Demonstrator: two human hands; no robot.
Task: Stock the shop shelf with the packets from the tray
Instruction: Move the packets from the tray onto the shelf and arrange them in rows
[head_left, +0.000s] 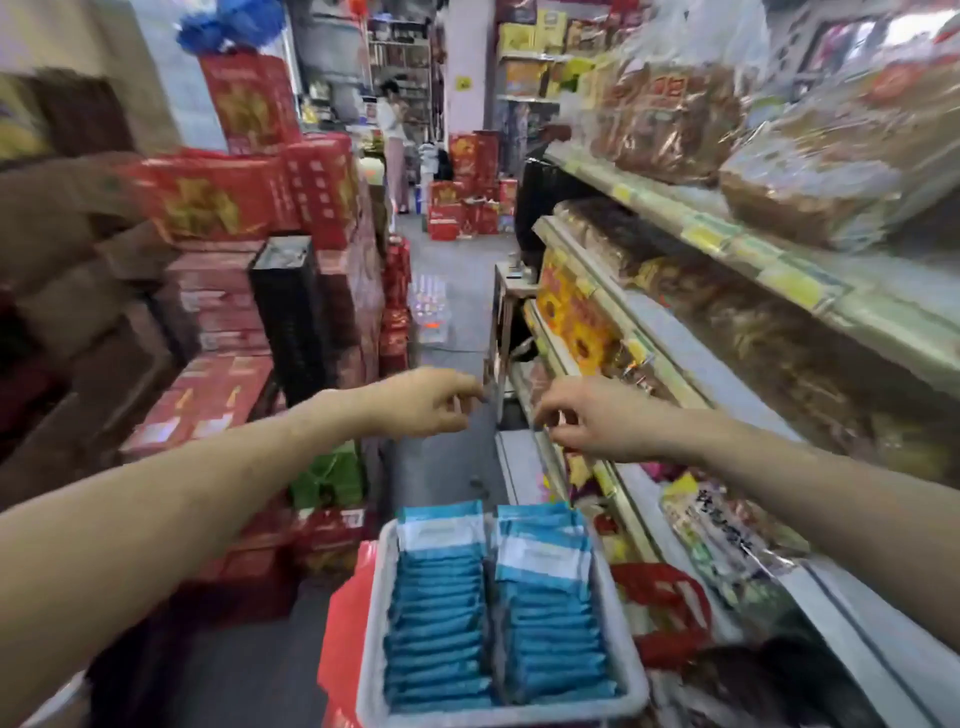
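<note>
Nearest us, the grey tray (371, 597) held blue packets (441, 623) with white bands. They stood in two rows running away from us, each packet on edge with its long axis across the tray — lettering too blurred to read. Beyond it our left hand (426, 402) and right hand (592, 418) hung over the aisle, each grip loosely curled around nothing, the right just beside the shelf (670, 374) edge. Farther left stood red boxes (208, 202) with gold characters — unreadable.
</note>
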